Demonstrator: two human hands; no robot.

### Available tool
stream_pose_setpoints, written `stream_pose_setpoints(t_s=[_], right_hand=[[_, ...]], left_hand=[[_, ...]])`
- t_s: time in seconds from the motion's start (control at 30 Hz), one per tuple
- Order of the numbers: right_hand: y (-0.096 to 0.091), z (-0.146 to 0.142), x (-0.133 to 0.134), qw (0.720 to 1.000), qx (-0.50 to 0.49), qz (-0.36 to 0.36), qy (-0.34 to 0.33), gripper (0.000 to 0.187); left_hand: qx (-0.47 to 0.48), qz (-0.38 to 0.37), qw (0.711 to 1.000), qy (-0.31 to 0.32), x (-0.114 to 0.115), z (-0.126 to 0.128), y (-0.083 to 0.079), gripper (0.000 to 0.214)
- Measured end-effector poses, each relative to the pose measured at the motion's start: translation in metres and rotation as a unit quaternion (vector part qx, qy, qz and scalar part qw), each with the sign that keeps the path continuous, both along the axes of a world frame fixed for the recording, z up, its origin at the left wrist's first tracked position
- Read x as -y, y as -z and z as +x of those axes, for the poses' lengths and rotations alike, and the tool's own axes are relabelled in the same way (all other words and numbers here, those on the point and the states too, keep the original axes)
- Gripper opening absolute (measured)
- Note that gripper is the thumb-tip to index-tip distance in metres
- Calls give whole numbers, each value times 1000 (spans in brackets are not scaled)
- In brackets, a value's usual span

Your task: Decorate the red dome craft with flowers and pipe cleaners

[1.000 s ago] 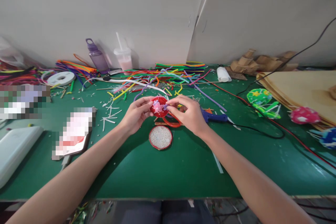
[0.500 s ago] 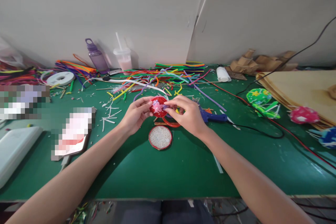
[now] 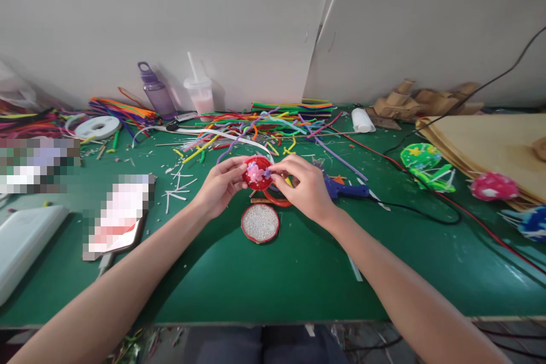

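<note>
My left hand point(image 3: 218, 189) is closed around the left edge of a small red round piece point(image 3: 259, 185), held a little above the table. Pink flowers point(image 3: 255, 173) and pale purple ones decorate the face of this piece. At its right side, the thumb and fingertips of my right hand point(image 3: 305, 183) pinch a small purple flower point(image 3: 267, 173) against the red surface. Just below my hands, a shallow red-rimmed dish point(image 3: 259, 242) holds many small white beads point(image 3: 260, 222). A blue glue gun point(image 3: 352, 190) lies beyond my right hand, its front part hidden.
Loose pipe cleaners point(image 3: 256, 128) spread behind my hands, near a purple bottle point(image 3: 157, 94) and a lidded cup point(image 3: 200, 94). Phones and a white power bank point(image 3: 29, 244) lie left. Fuzzy green point(image 3: 422, 162) and pink pieces point(image 3: 495, 186) sit right, beside a red cable point(image 3: 482, 227).
The red piece has tilted slightly, so its flowers face me more fully. My right fingers stay at its right edge; the arms have hardly moved.
</note>
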State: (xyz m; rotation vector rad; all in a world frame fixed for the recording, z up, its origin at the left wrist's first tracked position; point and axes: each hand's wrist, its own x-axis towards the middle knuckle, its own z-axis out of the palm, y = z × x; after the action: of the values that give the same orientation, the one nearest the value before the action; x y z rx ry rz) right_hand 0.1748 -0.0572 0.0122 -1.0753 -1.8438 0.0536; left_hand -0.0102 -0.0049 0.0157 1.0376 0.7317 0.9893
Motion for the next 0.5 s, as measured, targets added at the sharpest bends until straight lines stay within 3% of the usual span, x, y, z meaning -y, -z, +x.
stream_pose_setpoints(t_s=[0.23, 0.5], right_hand=[[1, 1, 3, 994, 98, 33, 29, 15], [1, 1, 3, 985, 142, 68, 72, 14]], left_hand=[[-3, 9, 1000, 10, 1, 1, 1, 19], [-4, 24, 1000, -4, 1, 2, 1, 19]])
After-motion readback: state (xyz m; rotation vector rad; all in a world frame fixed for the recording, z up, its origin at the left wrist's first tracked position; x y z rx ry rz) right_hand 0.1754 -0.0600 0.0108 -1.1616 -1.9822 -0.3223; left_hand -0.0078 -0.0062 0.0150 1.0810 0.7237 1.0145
